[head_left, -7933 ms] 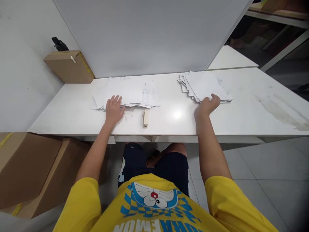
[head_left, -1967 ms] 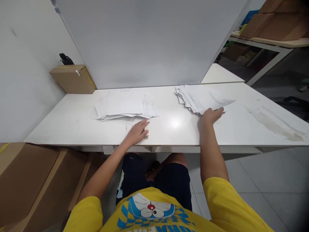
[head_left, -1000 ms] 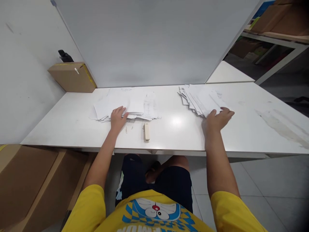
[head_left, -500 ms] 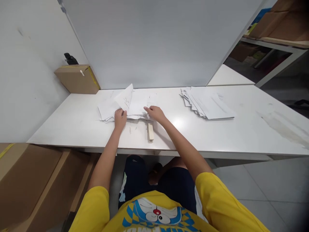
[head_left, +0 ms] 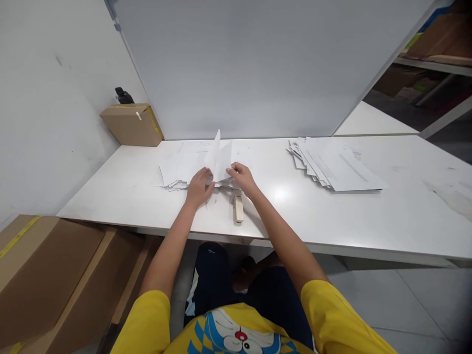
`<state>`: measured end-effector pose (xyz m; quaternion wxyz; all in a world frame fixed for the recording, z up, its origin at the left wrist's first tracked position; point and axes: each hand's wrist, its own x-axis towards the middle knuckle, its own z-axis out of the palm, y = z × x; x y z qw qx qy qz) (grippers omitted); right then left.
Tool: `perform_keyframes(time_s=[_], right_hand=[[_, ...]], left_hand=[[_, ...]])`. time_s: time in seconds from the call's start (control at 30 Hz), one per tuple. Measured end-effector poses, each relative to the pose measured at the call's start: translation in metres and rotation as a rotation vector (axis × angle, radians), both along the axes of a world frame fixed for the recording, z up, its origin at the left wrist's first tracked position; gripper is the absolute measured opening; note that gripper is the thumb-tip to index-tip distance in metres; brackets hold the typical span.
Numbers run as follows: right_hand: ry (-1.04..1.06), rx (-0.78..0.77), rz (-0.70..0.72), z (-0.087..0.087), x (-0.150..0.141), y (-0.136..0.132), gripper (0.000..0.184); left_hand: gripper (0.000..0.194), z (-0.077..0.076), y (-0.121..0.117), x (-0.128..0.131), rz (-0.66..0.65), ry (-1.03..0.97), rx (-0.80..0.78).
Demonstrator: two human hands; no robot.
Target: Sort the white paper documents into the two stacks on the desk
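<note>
- On the white worktop (head_left: pixel 405 211), the left pile of papers (head_left: pixel 177 164) lies against the foot of the grey-white panel (head_left: pixel 236 69), its sheets spread unevenly, with ragged front edges.
- Above the right part of that pile, the raised paper (head_left: pixel 222 161) stands partly upright in two leaves, one tilted beside the other, opening in a narrow V.
- At the lower left of the raised paper, the left hand (head_left: pixel 199 188) has its fingers bent against the paper and its thumb apart from them; whether its grip pinches the paper cannot be told.
- At the lower right of the raised paper, the right hand (head_left: pixel 242 178) pinches the edge of the right leaf between thumb and curled fingers.
- Just in front of the left pile, the cream stapler (head_left: pixel 238 210) lies lengthwise towards the person, below the right hand and apart from both hands.
- Well to the right, the right pile of papers (head_left: pixel 342 164) lies fanned, its left edges stepped and a broad white sheet on top.
- At the far left corner of the worktop, a cardboard box (head_left: pixel 131 126) sits by the wall, with yellow tape along its edge and a black object (head_left: pixel 124 95) showing behind it.
- Below the worktop's left end are large cardboard cartons (head_left: pixel 44 275).
- Both arms reach forward from yellow sleeves (head_left: pixel 143 322).
</note>
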<state>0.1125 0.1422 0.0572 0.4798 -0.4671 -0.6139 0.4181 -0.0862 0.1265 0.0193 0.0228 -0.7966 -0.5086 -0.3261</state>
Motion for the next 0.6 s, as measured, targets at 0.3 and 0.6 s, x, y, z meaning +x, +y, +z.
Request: perform_keyframes(time_s=[0.3,0.6], right_hand=[[0.132,0.154,0.364,0.007,0.006,-0.011,0.035],[0.649,0.036,0.063,-0.005,0.042,-0.107,0.059]], left_hand=[[0.036,0.009,-0.005,0.003,0.319,-0.462,-0.01],[0.052,0.082,-0.102,0.124,-0.188,-1.444,0.097]])
